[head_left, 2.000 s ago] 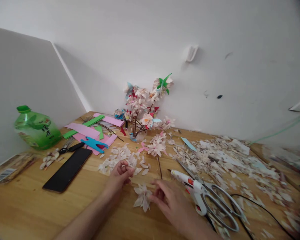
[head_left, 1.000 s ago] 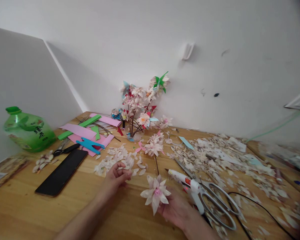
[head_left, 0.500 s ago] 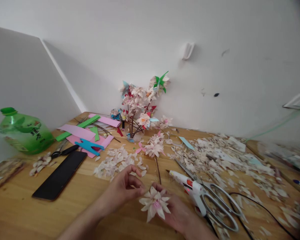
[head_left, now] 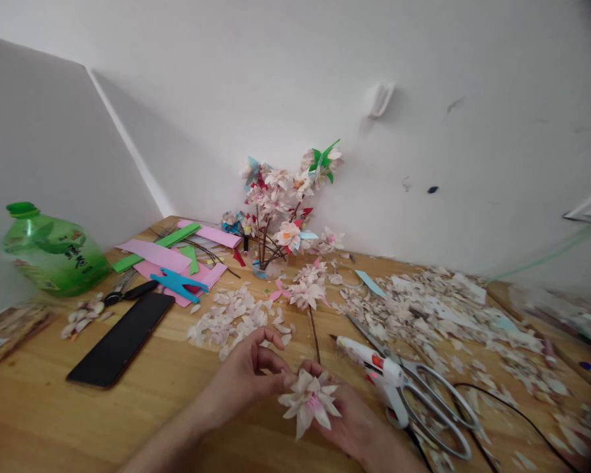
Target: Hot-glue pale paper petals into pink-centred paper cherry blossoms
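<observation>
A white flower with a pink centre [head_left: 309, 402] is held low at the front of the table by my right hand [head_left: 350, 415], whose fingers wrap behind it. My left hand [head_left: 250, 369] pinches at the flower's left edge with thumb and forefinger; the other fingers are curled. Just beyond the hands lies another blossom [head_left: 307, 289] on a brown stem. Loose pale petals [head_left: 231, 318] are spread behind my left hand. To the right of my right hand rest a white glue gun [head_left: 381, 371] and large grey-handled scissors [head_left: 436, 407].
A bunch of flowers [head_left: 278, 203] stands in a small vase near the wall. Left are a green bottle [head_left: 54, 253], a black phone [head_left: 123, 338], a blue strip [head_left: 180, 284] and pink paper [head_left: 157, 255]. Petal scraps [head_left: 423, 309] cover the right side; a black cord [head_left: 512, 402] runs there.
The left fingertips have come closer to the flower and now meet its edge. The whole view has shifted slightly, moving most things a little to the right.
</observation>
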`<state>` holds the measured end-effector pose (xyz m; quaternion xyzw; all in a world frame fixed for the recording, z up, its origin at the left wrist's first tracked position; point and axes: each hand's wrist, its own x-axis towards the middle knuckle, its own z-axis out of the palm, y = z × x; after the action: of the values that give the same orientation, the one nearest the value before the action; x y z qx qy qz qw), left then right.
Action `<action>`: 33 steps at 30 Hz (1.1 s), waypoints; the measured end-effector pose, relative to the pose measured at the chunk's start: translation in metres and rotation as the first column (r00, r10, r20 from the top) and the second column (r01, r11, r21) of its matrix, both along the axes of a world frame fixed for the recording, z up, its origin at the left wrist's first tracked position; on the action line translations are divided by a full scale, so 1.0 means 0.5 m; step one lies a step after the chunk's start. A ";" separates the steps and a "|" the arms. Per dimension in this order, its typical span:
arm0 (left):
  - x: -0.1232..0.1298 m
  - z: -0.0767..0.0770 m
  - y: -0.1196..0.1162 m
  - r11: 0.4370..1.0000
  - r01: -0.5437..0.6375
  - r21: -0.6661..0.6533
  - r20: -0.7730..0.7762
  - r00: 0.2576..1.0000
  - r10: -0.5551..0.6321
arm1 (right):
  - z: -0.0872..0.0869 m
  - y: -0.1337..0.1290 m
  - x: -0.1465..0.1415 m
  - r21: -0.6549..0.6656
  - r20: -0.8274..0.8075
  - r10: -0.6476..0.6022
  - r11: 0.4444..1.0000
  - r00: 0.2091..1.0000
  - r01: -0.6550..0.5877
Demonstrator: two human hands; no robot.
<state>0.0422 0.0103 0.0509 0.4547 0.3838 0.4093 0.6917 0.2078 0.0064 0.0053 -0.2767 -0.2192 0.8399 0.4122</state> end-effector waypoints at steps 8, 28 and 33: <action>0.002 -0.001 -0.004 0.999 -0.031 0.026 -0.038 0.999 0.032 | 0.012 -0.004 0.001 -0.029 0.009 -0.042 0.999 0.999 0.042; -0.011 0.006 -0.013 1.000 -0.004 -0.029 0.076 0.997 0.006 | 0.014 -0.003 -0.007 -0.061 0.030 -0.110 0.992 0.994 0.112; -0.013 -0.014 -0.010 0.998 0.001 -0.057 0.127 0.992 0.007 | 0.013 -0.003 -0.010 -0.081 0.055 -0.151 0.985 0.987 0.155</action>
<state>0.0359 0.0054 0.0438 0.4073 0.3511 0.4274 0.7268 0.2029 0.0050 0.0118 -0.3305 -0.1715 0.8072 0.4581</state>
